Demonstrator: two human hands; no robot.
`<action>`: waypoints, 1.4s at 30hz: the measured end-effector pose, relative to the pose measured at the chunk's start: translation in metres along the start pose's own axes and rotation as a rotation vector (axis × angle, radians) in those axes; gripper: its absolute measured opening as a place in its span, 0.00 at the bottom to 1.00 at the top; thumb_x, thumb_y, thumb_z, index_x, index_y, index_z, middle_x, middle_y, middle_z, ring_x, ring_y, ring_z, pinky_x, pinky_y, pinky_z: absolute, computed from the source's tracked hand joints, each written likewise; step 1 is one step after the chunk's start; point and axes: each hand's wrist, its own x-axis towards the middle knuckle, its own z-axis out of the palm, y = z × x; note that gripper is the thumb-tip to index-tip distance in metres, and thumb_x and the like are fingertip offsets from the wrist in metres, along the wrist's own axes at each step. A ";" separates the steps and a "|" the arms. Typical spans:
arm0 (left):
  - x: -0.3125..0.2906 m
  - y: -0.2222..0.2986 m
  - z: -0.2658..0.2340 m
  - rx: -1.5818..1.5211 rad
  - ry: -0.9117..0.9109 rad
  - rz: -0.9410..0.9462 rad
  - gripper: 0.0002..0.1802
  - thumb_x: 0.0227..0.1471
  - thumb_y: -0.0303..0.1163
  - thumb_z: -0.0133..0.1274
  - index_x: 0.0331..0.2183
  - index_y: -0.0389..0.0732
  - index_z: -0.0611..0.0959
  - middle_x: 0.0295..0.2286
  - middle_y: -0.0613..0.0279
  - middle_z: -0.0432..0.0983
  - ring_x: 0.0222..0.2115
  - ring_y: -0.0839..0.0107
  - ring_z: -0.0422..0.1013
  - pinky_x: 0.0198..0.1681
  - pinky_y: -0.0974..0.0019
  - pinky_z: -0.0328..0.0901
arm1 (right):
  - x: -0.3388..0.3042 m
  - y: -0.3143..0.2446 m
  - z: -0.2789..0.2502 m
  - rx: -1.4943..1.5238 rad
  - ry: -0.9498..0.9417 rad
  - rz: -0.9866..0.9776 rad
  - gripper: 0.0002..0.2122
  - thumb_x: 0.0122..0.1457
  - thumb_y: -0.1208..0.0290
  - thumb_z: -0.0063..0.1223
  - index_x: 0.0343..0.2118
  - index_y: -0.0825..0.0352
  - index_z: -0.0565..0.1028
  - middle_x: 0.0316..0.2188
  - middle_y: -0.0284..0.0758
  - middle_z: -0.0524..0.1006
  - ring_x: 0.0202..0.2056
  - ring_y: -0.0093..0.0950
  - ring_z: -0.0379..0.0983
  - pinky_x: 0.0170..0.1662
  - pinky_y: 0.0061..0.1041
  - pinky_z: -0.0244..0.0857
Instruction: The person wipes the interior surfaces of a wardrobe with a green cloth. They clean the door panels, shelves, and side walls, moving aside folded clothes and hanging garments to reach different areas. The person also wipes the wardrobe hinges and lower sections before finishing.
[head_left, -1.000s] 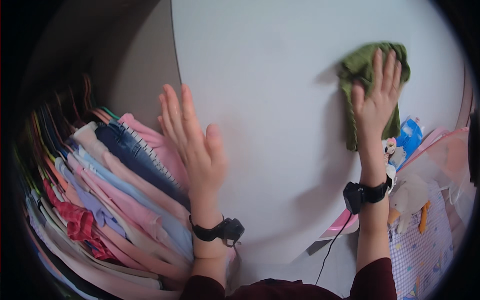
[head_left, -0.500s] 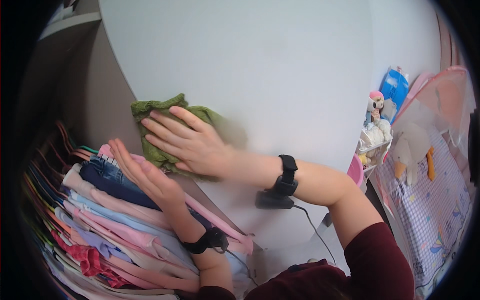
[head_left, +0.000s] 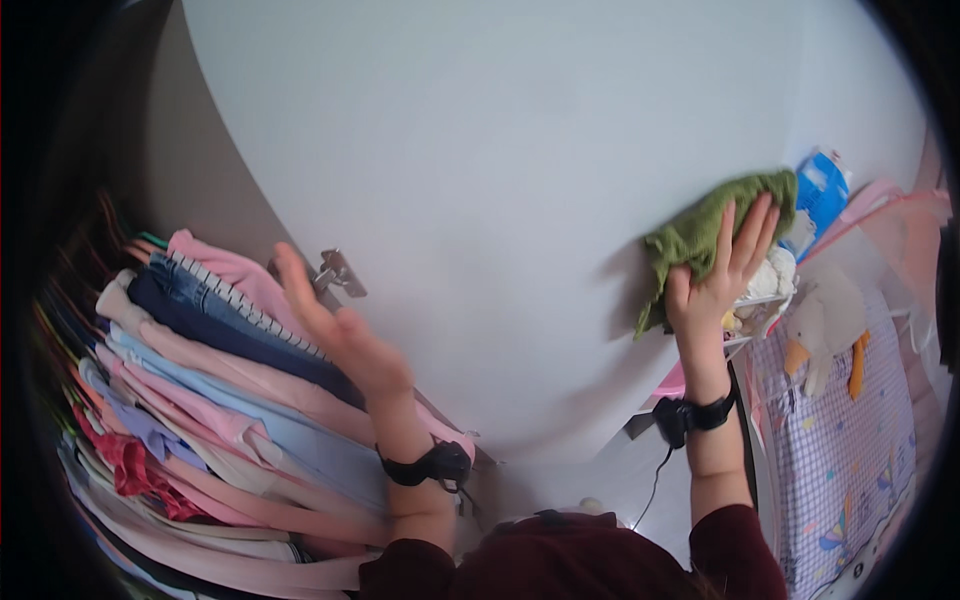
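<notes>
Resting flat on the green cloth (head_left: 690, 235), the right hand (head_left: 708, 298) has a wide grip, fingers spread, with the cloth between it and the white door (head_left: 480, 200) at the right of the frame. Its lower corner hangs beside the wrist. Left of centre, the left hand (head_left: 355, 345) is raised with fingers extended, its grip wide and holding nothing, near a metal hinge (head_left: 342, 272); whether they touch, I cannot tell. Hanging clothes (head_left: 225, 375) fill the lower left. At lower right, a plush toy (head_left: 832, 310) lies on a checked bed (head_left: 840, 460), below a blue packet (head_left: 822, 195).
</notes>
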 end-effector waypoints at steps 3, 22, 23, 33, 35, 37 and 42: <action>-0.021 -0.012 -0.003 0.075 -0.008 0.000 0.40 0.66 0.54 0.29 0.61 0.26 0.59 0.63 0.44 0.54 0.64 0.55 0.51 0.66 0.56 0.43 | -0.019 -0.016 0.006 0.014 0.007 0.036 0.33 0.54 0.52 0.45 0.63 0.64 0.65 0.66 0.51 0.54 0.67 0.56 0.45 0.65 0.52 0.44; -0.034 -0.026 -0.054 0.115 0.013 -0.072 0.40 0.65 0.53 0.28 0.61 0.26 0.57 0.62 0.40 0.53 0.64 0.50 0.51 0.67 0.51 0.45 | -0.038 -0.267 0.079 0.564 -0.505 -0.428 0.31 0.59 0.53 0.43 0.66 0.57 0.58 0.68 0.34 0.55 0.63 0.28 0.59 0.54 0.44 0.52; -0.035 -0.026 -0.051 0.050 0.012 -0.082 0.40 0.65 0.53 0.28 0.61 0.26 0.57 0.62 0.40 0.53 0.64 0.50 0.51 0.67 0.50 0.44 | -0.042 -0.258 0.079 0.560 -0.482 -0.507 0.32 0.59 0.55 0.44 0.66 0.59 0.57 0.68 0.35 0.55 0.63 0.29 0.59 0.51 0.41 0.55; -0.040 -0.018 -0.014 0.010 0.028 0.118 0.38 0.66 0.49 0.30 0.60 0.22 0.57 0.61 0.37 0.54 0.63 0.49 0.52 0.67 0.50 0.44 | -0.081 -0.060 0.021 -0.010 -0.316 -0.151 0.36 0.51 0.27 0.38 0.61 0.37 0.67 0.68 0.36 0.54 0.70 0.43 0.40 0.64 0.68 0.20; -0.040 -0.013 -0.002 -0.030 0.004 0.125 0.39 0.66 0.51 0.30 0.61 0.25 0.57 0.61 0.40 0.54 0.63 0.51 0.53 0.66 0.51 0.44 | -0.101 -0.012 0.012 -0.025 -0.268 -0.066 0.38 0.55 0.26 0.31 0.61 0.45 0.68 0.68 0.46 0.53 0.69 0.51 0.39 0.65 0.64 0.23; -0.044 -0.004 0.005 -0.047 -0.035 0.106 0.40 0.65 0.54 0.31 0.61 0.27 0.58 0.62 0.44 0.54 0.64 0.54 0.52 0.66 0.54 0.45 | -0.120 0.026 0.000 0.029 -0.155 0.023 0.42 0.53 0.26 0.37 0.65 0.53 0.62 0.68 0.52 0.48 0.68 0.55 0.40 0.66 0.60 0.34; -0.059 0.004 0.009 -0.088 -0.132 0.052 0.40 0.62 0.52 0.36 0.62 0.28 0.57 0.62 0.40 0.54 0.64 0.45 0.49 0.65 0.45 0.42 | -0.163 0.041 -0.016 0.168 -0.352 0.402 0.42 0.59 0.47 0.46 0.67 0.72 0.47 0.69 0.54 0.40 0.69 0.52 0.38 0.69 0.43 0.36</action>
